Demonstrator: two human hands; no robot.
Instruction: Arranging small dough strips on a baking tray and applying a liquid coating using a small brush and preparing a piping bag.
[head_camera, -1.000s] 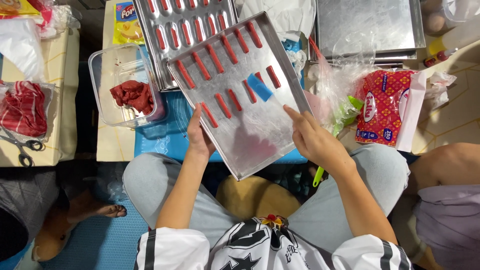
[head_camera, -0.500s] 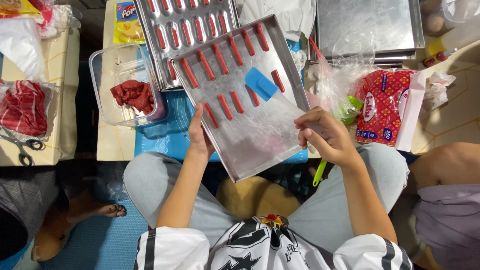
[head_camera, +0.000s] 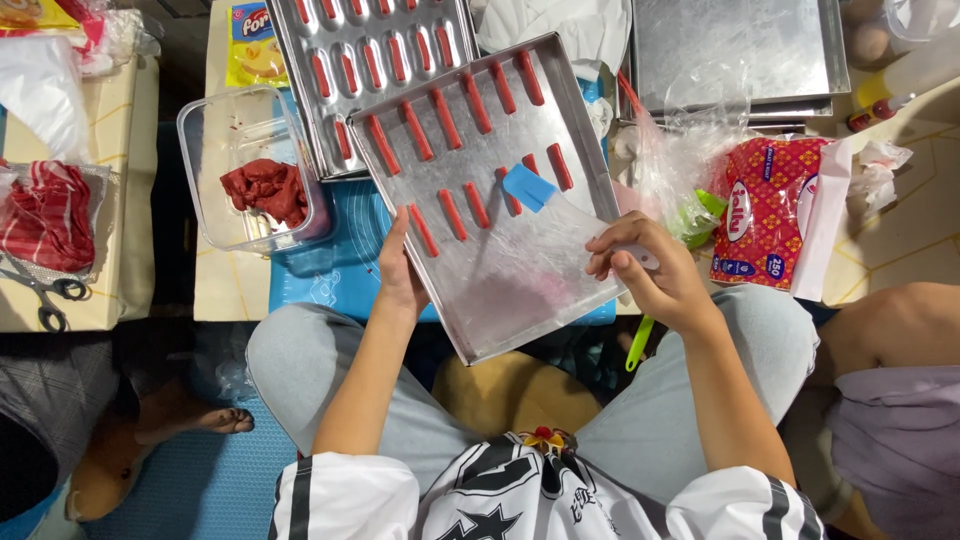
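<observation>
Head view. Left hand (head_camera: 400, 275) clamps the near-left rim of the tilted metal tray (head_camera: 520, 290). Right hand (head_camera: 655, 275), flat on the tray's right part a second ago, has since closed round the clear handle of the blue-bladed spatula (head_camera: 530, 187); the blade now lies among the red sticks (head_camera: 478, 205), beyond the fingers. Right of that hand: red patterned packet (head_camera: 765, 205), rectangular. Far beyond the left hand: yellow packet (head_camera: 255, 45).
</observation>
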